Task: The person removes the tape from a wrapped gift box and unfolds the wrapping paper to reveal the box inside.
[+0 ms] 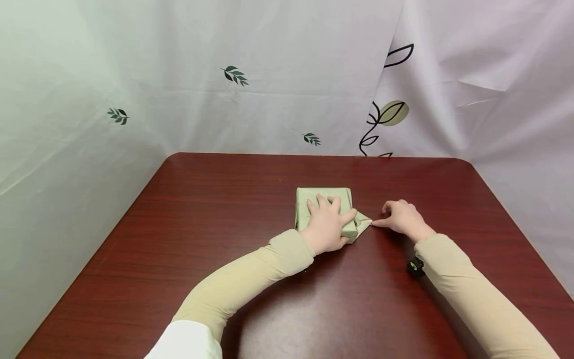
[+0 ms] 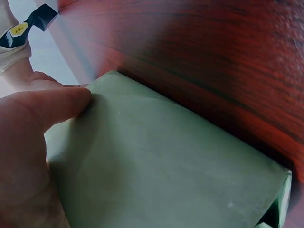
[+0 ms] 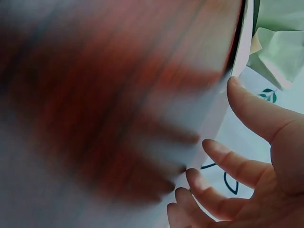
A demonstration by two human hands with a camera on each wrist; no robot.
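Note:
A box-shaped parcel wrapped in pale green paper (image 1: 309, 193) lies on the dark red table. Its paper end sticks out to the right as a pointed flap (image 1: 364, 225). Spread across the parcel's top, my left hand (image 1: 326, 227) presses on it; the left wrist view shows the thumb (image 2: 71, 102) along the wrapped surface (image 2: 161, 156). My right hand (image 1: 403, 219) touches the flap's tip with its thumb. In the right wrist view that thumb (image 3: 251, 107) meets the thin edge of the flap, while the other fingers (image 3: 232, 166) stay apart from the paper.
The wood-grain table (image 1: 202, 199) has rounded far corners. Pale curtains with leaf prints (image 1: 278, 109) hang behind it and along both sides. A small black device with a yellow mark (image 1: 416, 267) sits at my right wrist.

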